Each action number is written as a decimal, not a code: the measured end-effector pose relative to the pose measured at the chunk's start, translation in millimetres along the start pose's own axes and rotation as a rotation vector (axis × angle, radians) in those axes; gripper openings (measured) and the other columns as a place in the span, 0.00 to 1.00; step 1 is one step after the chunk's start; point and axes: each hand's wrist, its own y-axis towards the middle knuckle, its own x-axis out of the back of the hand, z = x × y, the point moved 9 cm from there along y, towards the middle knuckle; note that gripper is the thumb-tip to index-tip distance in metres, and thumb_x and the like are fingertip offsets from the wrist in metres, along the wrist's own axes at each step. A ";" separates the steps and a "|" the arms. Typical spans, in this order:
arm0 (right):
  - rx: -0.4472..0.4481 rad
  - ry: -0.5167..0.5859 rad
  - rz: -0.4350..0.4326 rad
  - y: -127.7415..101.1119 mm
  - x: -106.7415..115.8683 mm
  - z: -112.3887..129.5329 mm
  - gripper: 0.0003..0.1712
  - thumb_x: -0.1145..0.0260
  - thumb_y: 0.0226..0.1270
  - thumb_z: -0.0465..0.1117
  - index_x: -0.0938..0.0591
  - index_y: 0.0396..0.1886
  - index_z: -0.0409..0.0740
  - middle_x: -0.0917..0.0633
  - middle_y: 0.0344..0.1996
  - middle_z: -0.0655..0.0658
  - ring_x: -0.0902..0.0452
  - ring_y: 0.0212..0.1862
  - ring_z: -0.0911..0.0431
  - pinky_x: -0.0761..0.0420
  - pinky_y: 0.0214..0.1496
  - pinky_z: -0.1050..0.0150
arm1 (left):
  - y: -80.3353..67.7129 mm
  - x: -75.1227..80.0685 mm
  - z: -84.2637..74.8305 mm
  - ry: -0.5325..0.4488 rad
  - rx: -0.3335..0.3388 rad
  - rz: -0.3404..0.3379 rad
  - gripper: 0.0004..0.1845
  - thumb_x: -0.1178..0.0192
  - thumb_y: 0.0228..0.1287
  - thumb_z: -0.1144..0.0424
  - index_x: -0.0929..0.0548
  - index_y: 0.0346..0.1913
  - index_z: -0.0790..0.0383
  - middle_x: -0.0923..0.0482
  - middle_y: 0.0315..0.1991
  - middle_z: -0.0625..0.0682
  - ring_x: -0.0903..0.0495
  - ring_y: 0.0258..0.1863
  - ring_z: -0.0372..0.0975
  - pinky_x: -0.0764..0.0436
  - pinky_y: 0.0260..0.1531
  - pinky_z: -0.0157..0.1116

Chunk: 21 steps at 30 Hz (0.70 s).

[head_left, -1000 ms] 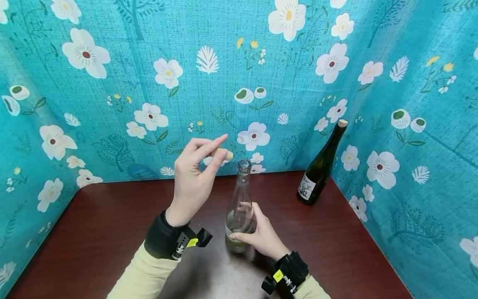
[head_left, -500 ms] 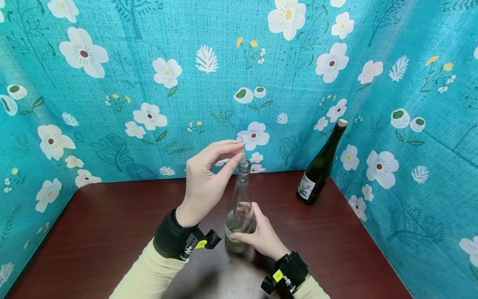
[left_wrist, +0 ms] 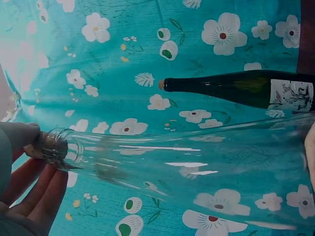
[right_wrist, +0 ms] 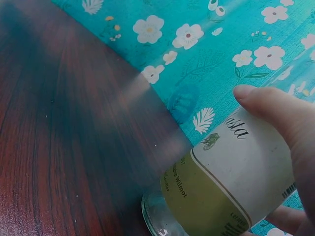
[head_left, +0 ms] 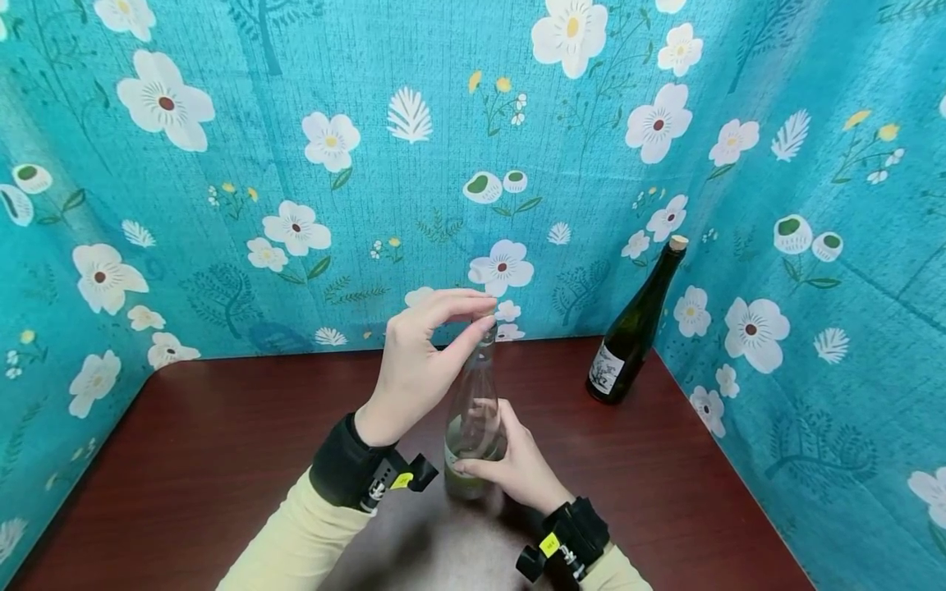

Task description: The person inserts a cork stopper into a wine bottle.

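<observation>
A clear glass bottle (head_left: 473, 402) stands upright on the table, its white and olive label (right_wrist: 241, 162) facing the right wrist camera. Low on its body, my right hand (head_left: 517, 464) grips it, thumb on one side and fingers round the other. At the mouth, my left hand (head_left: 424, 357) pinches a cork (left_wrist: 37, 147) between thumb and fingers. The left wrist view shows the cork's lower end inside the bottle neck (left_wrist: 64, 147), with its upper part among the fingertips. In the head view the fingers mostly hide the cork.
A dark green bottle (head_left: 628, 336) with a cork (head_left: 677, 243) in its mouth stands at the back right of the dark red-brown table (head_left: 244, 443). Blue flowered cloth (head_left: 414, 197) hangs behind and along the sides.
My left hand has moved right with the cork, from beside the bottle to its mouth, then slightly down, so the cork now sits in the neck. My right hand keeps its place.
</observation>
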 end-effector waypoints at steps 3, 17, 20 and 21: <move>-0.013 0.007 0.002 -0.4 0.5 -0.6 0.44 0.20 0.60 0.39 0.34 0.71 0.47 0.21 0.64 0.47 0.27 0.65 0.56 0.29 0.62 0.42 | -4.4 -4.1 3.7 0.006 -0.001 0.036 0.22 0.26 0.61 0.69 0.15 0.59 0.61 0.16 0.52 0.49 0.18 0.51 0.40 0.20 0.52 0.41; -0.003 -0.007 -0.005 -0.8 1.1 0.7 0.43 0.20 0.60 0.39 0.33 0.71 0.46 0.21 0.63 0.45 0.25 0.62 0.51 0.25 0.59 0.47 | -25.9 -20.2 20.9 0.137 0.063 0.162 0.40 0.26 0.62 0.62 0.33 0.74 0.48 0.20 0.56 0.51 0.13 0.40 0.37 0.16 0.31 0.35; 0.005 -0.010 -0.008 -1.0 1.0 1.2 0.43 0.20 0.60 0.38 0.33 0.71 0.46 0.21 0.63 0.44 0.24 0.62 0.49 0.24 0.59 0.47 | -25.8 -19.9 20.6 0.145 0.072 0.158 0.38 0.27 0.64 0.62 0.33 0.74 0.47 0.18 0.52 0.51 0.14 0.42 0.38 0.17 0.25 0.36; 0.005 -0.009 -0.007 -1.2 0.9 1.2 0.43 0.20 0.59 0.38 0.33 0.71 0.45 0.21 0.63 0.44 0.24 0.62 0.49 0.24 0.59 0.48 | -26.0 -19.7 20.4 0.142 0.073 0.154 0.37 0.27 0.64 0.62 0.32 0.73 0.47 0.17 0.50 0.51 0.14 0.43 0.39 0.18 0.24 0.37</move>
